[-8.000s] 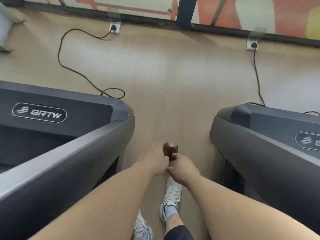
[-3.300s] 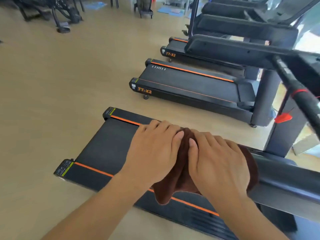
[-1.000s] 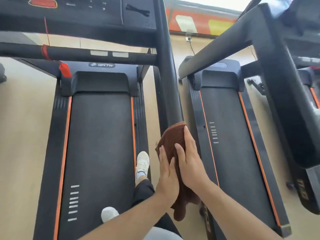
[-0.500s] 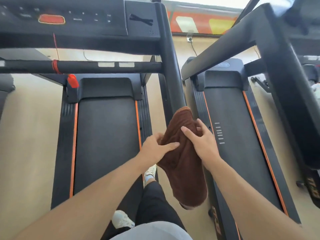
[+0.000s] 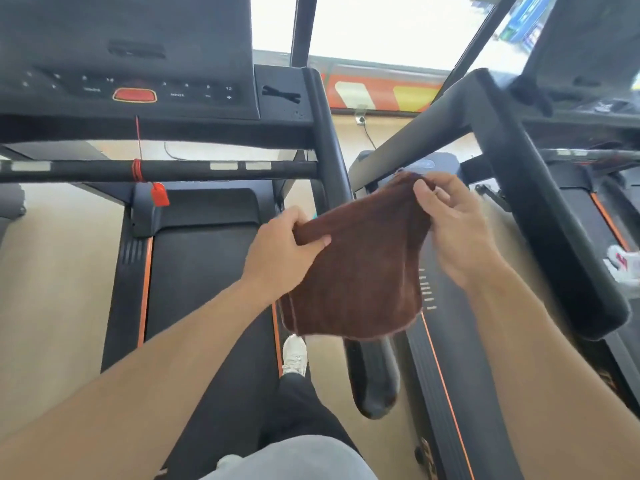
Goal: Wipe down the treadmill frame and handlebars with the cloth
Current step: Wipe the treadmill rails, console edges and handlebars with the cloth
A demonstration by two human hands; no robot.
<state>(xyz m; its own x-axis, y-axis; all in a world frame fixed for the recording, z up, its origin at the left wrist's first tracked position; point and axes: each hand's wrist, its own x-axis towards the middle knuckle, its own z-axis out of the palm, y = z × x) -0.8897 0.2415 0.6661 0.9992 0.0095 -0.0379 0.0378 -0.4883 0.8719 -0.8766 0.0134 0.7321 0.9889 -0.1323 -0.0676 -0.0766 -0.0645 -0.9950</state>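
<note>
A brown cloth (image 5: 360, 271) hangs spread out between my hands, in the air over the black side handlebar (image 5: 332, 161) of the left treadmill. My left hand (image 5: 280, 251) grips its left top edge. My right hand (image 5: 450, 223) pinches its upper right corner. The handlebar runs down from the console (image 5: 138, 84) and ends below the cloth at a rounded tip (image 5: 377, 393). A horizontal front bar (image 5: 194, 169) with a red cord crosses below the console. The cloth hides the middle of the handlebar.
A second treadmill (image 5: 450, 375) stands close on the right, its thick black handlebar (image 5: 561, 244) slanting beside my right arm. My foot in a white shoe (image 5: 294, 355) stands by the left treadmill's belt (image 5: 204, 289). Bare beige floor (image 5: 52, 289) lies at the left.
The cloth came off the handlebar and now hangs spread between both hands, raised higher. My hands moved apart, and the view tilted up toward the console.
</note>
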